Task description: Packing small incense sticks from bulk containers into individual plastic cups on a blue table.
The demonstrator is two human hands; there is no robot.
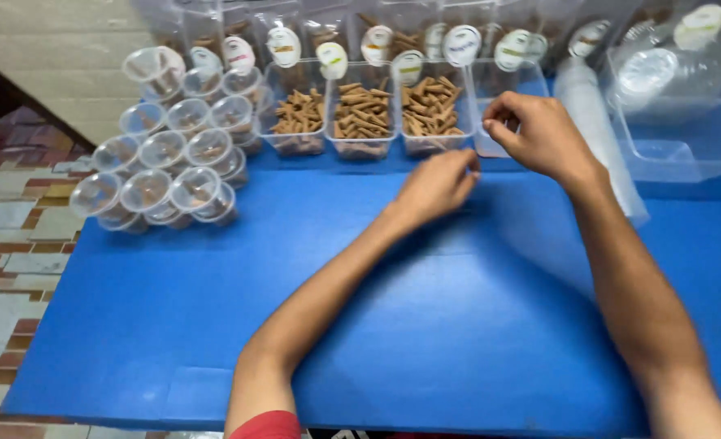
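Three clear tubs of brown incense cones (363,114) stand in a row at the back of the blue table (425,325). A fourth, empty clear tub (531,77) stands to their right. My right hand (539,134) is over this empty tub, thumb and fingers pinched at its left wall. My left hand (438,185) hovers just in front of the third cone tub (430,110). Its fingertips are closed together and nothing shows between them.
Stacks of clear plastic cups (165,162) lie on their sides at the table's left. Clear pouches with round labels (332,49) line the back. A tall stack of clear cups (592,114) and a large clear bin (686,138) sit at the right. Tiled floor lies to the left.
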